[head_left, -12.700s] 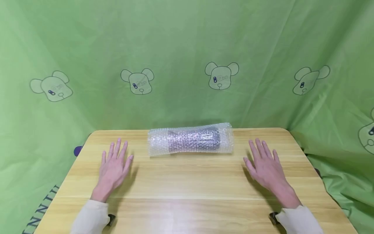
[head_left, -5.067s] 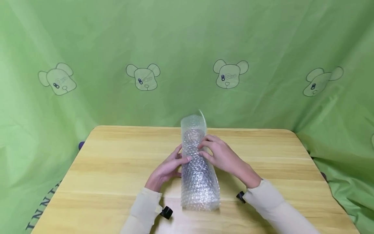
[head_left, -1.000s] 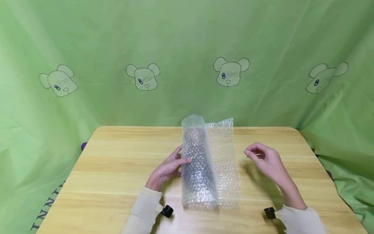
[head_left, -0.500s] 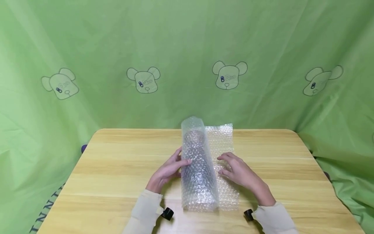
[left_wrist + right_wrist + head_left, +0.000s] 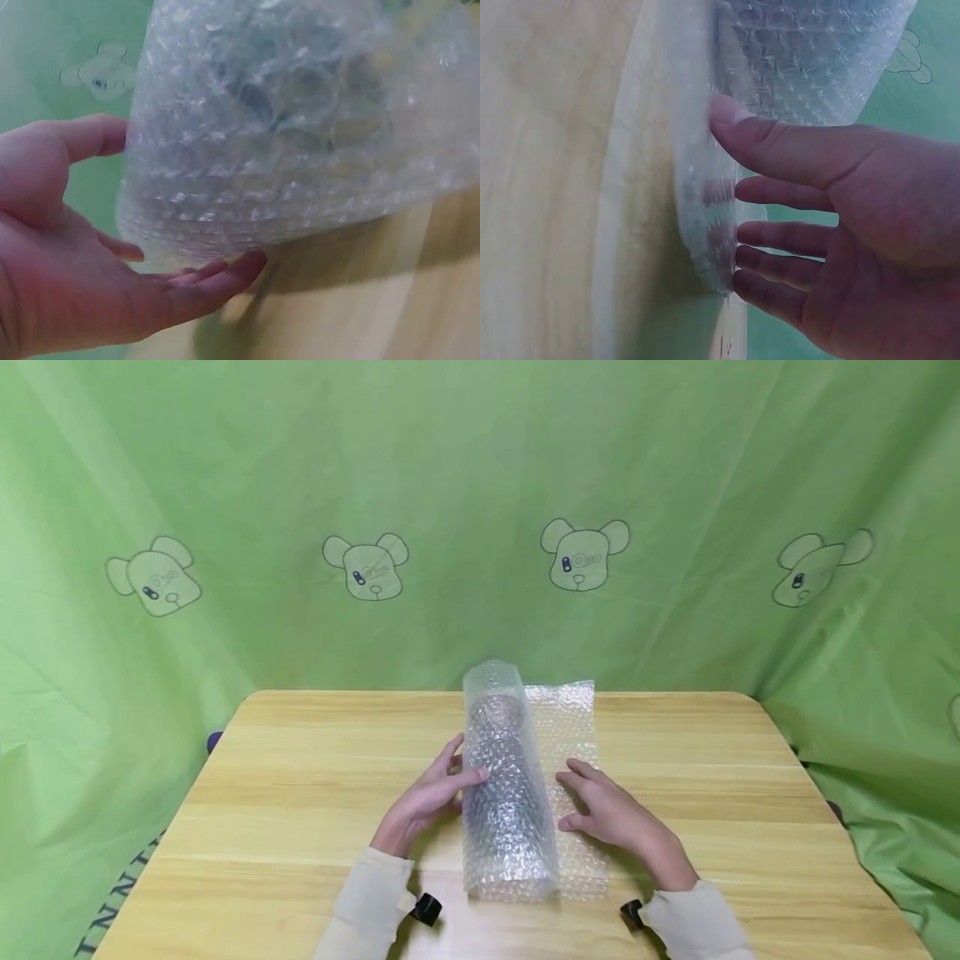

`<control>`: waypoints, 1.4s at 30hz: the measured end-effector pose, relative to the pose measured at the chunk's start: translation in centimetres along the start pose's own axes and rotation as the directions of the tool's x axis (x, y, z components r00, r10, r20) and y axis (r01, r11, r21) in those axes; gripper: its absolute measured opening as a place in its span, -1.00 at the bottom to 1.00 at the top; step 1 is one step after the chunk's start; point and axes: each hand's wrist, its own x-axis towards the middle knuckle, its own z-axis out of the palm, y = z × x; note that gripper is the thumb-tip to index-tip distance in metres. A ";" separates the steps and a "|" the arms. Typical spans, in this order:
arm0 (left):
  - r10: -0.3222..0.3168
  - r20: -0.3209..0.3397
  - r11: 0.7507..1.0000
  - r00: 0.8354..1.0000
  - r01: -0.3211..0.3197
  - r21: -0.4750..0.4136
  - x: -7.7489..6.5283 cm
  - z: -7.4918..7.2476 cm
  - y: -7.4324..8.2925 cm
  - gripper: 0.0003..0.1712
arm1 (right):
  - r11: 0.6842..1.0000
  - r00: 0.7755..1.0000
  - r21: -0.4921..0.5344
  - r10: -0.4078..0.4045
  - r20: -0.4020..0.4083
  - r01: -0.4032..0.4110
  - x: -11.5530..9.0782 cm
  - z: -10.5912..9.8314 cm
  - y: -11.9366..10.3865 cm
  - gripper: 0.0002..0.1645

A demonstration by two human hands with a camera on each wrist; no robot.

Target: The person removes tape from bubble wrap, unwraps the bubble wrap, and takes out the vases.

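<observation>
A long roll of bubble wrap point(image 5: 502, 818) lies lengthwise on the table, a darker cylindrical thing showing blurred through its layers. My left hand point(image 5: 431, 797) holds it from the left, thumb on top and fingers at its side; the left wrist view shows fingertips point(image 5: 251, 266) under its lower edge. To the right of the roll a loose flap of the bubble wrap point(image 5: 562, 718) is spread flat. Over this flap is my right hand point(image 5: 611, 810), fingers apart and slightly bent. In the right wrist view its thumb point(image 5: 731, 112) and fingertips are right at the plastic.
The wooden table point(image 5: 315, 752) has rounded far corners. Green cloth point(image 5: 465, 460) printed with bear heads hangs behind it and down both sides. A black wrist camera point(image 5: 427, 908) sits at the left sleeve, another camera point(image 5: 632, 915) at the right one.
The wrapped roll, first crosswise at the far edge, was turned lengthwise and its flap opened to the right. My right hand has come back left over the flap, fingers spread; my left stayed.
</observation>
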 end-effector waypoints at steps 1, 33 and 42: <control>0.031 -0.018 0.998 0.999 -0.030 0.052 -0.2 0.1 0.2 0.20 | 1.000 1.000 -0.006 -0.006 0.001 0.006 0.0 0.0 0.0 -0.10; 0.103 -0.083 0.282 0.991 0.051 0.958 -1.6 10.7 6.0 0.11 | 0.999 1.000 -0.031 -0.027 -0.005 0.027 -0.2 -0.1 0.2 -0.11; 0.088 -0.049 0.388 0.995 0.011 0.922 -2.1 9.3 5.9 0.10 | 1.000 1.000 -0.017 -0.007 0.021 0.008 -0.1 0.0 0.0 -0.11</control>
